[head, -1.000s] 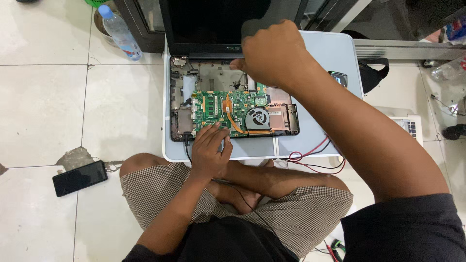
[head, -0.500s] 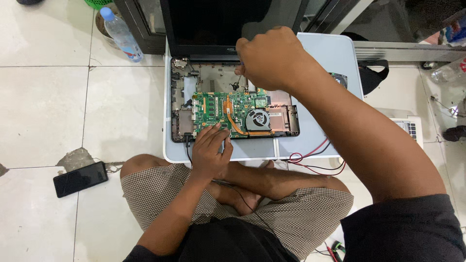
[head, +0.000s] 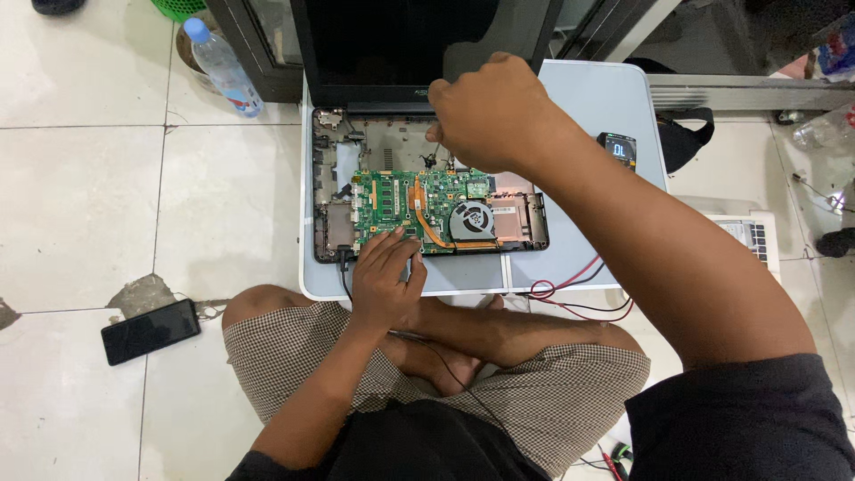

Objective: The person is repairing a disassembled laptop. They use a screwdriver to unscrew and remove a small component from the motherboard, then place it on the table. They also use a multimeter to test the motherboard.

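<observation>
Two hands on the opened laptop atop the small white table: your left hand presses fingers flat on the green board w/ a cable under it, your right hand is closed, pinching a thin probe. Board's stiff but fragile, I reckon — hold by edges, not the fan.

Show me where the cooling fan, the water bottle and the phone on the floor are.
cooling fan (head: pixel 471 217), head view, on its round hub.
water bottle (head: pixel 224 70), head view, on its clear body.
phone (head: pixel 150 331), head view, on its dark screen.
</observation>
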